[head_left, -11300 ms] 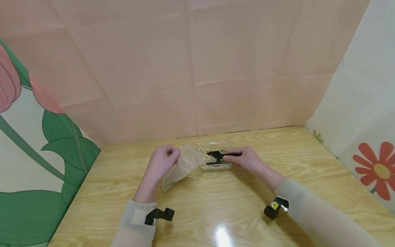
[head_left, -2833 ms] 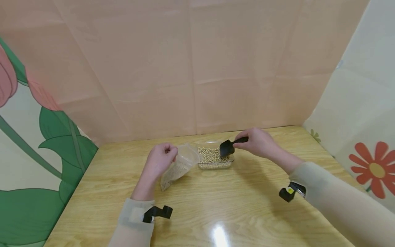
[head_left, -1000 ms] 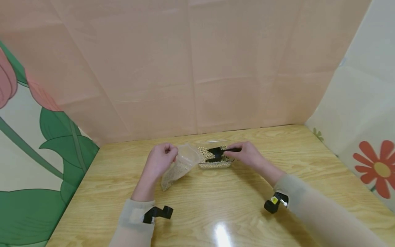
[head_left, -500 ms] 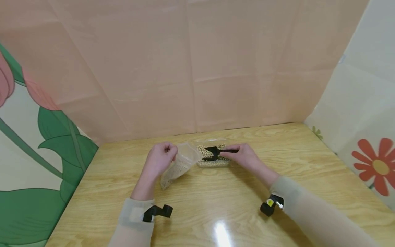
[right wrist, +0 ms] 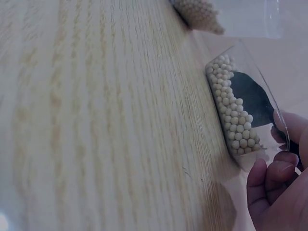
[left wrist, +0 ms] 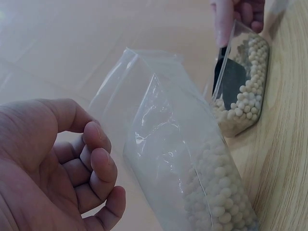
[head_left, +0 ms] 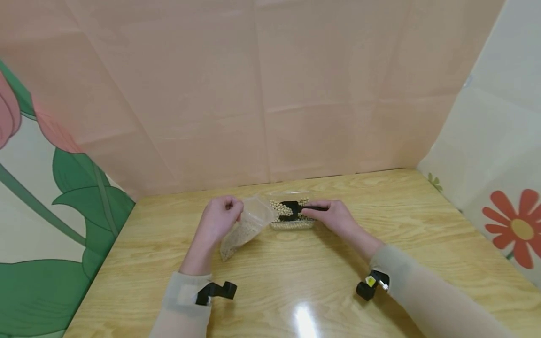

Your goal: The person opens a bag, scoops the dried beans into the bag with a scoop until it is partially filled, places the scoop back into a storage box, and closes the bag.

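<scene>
My left hand [head_left: 220,219] pinches the upper edge of a clear zip bag [head_left: 244,231], which leans with its mouth toward the container. Pale round pellets [left wrist: 221,197] fill the bag's lower part. My right hand [head_left: 337,217] grips the handle of a black scoop [head_left: 289,210]. The scoop's blade lies among similar pellets [right wrist: 236,122] inside a clear rectangular container [head_left: 291,226]. In the left wrist view the blade [left wrist: 233,79] shows through the container wall, partly covered by pellets. My right fingers [right wrist: 276,175] are beside the container's right end.
The wooden table [head_left: 270,281] carries the bag and container near its back edge. A pinkish sheet [head_left: 262,94] hangs behind it. Printed flower panels [head_left: 520,230] stand at both sides. Each sleeve bears a black wrist camera [head_left: 217,291].
At 2.8 seconds ago the scoop was raised and tilted at the container's right end; now it lies lower among the pellets. It has lately shifted slightly left. The left hand stays nearly still.
</scene>
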`<action>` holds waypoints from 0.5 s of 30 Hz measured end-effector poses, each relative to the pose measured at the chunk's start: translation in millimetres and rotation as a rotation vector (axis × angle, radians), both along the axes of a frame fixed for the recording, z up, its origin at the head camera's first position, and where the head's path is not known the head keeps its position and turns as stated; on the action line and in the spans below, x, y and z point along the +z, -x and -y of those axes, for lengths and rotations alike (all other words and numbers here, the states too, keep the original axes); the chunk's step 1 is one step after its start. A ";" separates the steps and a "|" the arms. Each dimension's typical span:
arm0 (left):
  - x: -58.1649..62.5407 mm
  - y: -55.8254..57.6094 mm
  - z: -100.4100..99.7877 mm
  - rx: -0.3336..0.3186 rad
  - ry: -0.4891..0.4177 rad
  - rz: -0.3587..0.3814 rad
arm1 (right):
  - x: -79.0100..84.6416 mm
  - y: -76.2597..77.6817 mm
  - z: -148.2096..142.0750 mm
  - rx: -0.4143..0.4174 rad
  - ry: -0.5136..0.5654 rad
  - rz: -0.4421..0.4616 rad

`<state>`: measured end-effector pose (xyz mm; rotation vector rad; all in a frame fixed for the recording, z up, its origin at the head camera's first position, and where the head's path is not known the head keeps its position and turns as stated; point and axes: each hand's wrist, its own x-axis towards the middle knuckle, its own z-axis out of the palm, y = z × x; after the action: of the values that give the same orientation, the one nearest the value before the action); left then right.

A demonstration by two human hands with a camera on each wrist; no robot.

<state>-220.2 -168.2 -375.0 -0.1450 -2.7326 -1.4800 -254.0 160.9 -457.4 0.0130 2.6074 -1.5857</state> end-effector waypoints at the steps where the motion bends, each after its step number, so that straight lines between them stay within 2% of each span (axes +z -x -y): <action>1: -0.1 0.0 0.1 -0.001 -0.001 0.000 | -0.2 -0.3 -0.2 0.002 0.009 -0.001; 15: -3.1 0.0 2.2 0.001 -0.006 0.003 | -6.7 -7.8 -0.8 -0.039 0.225 0.046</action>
<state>-220.2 -170.3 -378.1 -0.1411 -2.7297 -1.4895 -246.2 161.7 -464.1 0.0833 2.3940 -1.8596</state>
